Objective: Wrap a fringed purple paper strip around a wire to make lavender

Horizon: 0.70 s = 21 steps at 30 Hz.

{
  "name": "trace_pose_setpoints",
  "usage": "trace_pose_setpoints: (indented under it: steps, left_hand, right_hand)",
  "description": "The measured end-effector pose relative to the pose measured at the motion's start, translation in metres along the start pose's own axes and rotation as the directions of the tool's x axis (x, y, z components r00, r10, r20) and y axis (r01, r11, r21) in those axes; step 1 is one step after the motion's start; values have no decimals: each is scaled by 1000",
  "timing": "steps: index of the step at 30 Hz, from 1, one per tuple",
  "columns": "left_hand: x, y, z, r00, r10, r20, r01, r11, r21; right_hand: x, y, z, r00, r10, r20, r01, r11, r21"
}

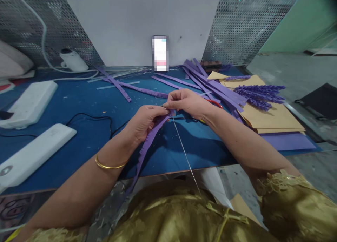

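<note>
Over the middle of the blue table, my two hands meet with their fingertips close together. My left hand [147, 122] pinches a fringed purple paper strip [147, 143], whose long end hangs down past the table's front edge. The fingers of my right hand [184, 101] are closed at the upper end of that strip. A thin pale wire [185, 151] runs from the fingertips down toward my lap. What exactly lies between the fingertips is too small to tell. Another fringed purple strip [147, 91] lies just behind my hands.
Purple strips [210, 84] and purple flower sprigs [259, 94] on tan paper [273, 119] lie at right. Red-handled scissors [215, 103] are partly behind my right arm. A phone [160, 54] stands at the back. White power strips [39, 150] and a black cable [89, 115] occupy the left.
</note>
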State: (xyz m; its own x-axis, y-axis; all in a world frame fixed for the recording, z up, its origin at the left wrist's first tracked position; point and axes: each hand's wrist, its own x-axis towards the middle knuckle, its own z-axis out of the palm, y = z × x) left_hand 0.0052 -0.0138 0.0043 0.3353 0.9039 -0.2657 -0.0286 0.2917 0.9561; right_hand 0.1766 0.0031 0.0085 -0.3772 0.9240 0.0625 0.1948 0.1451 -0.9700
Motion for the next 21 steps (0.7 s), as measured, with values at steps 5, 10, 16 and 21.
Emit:
trace_pose_setpoints:
  steps: [5, 10, 16, 21]
  left_hand:
    - [0, 0, -1, 999, -7, -38, 7, 1000, 16]
    - [-2, 0, 2, 994, 21, -103, -10, 994, 109]
    - [-3, -1, 5, 987, 30, -159, -5, 988, 156]
    - [-2, 0, 4, 989, 24, -149, -8, 995, 104]
  right_hand:
    - [1, 1, 4, 999, 0, -50, 0, 1000, 18]
    - [3, 4, 7, 997, 20, -80, -16, 999, 51]
    - [3, 6, 11, 992, 46, -117, -40, 998, 58]
    - [3, 3, 11, 990, 54, -127, -47, 997, 58]
